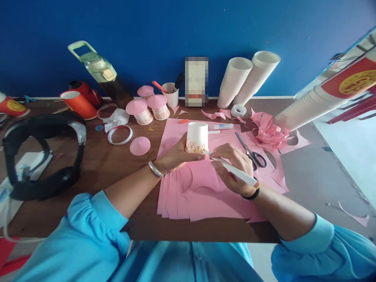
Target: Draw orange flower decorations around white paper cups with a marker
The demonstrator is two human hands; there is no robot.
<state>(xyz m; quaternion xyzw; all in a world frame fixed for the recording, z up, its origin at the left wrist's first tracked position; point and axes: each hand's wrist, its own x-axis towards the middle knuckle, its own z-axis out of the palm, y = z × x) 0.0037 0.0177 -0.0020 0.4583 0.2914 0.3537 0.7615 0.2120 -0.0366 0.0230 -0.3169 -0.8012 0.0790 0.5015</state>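
Observation:
A white paper cup (pixel 197 135), its narrow end up, is held by my left hand (pixel 176 155), the thumb along its lower edge. Red and yellow flowers are drawn in a band around the cup's lower part. My right hand (pixel 233 164) is closed on a white marker (pixel 239 174) with an orange end, its tip at the cup's lower right side. Beneath both hands lies a stack of pink paper sheets (pixel 205 203) with curved cuts. Black-handled scissors (pixel 252 154) rest on the paper just beyond my right hand.
Decorated cups with pink cone roofs (pixel 140 109) stand back left, near a loose pink cone (pixel 140 145). Tall cup stacks (pixel 235 82) rise at the back. Crumpled pink scraps (pixel 268 131) lie right; a bottle (pixel 102 70) and black headgear (pixel 44 188) are left.

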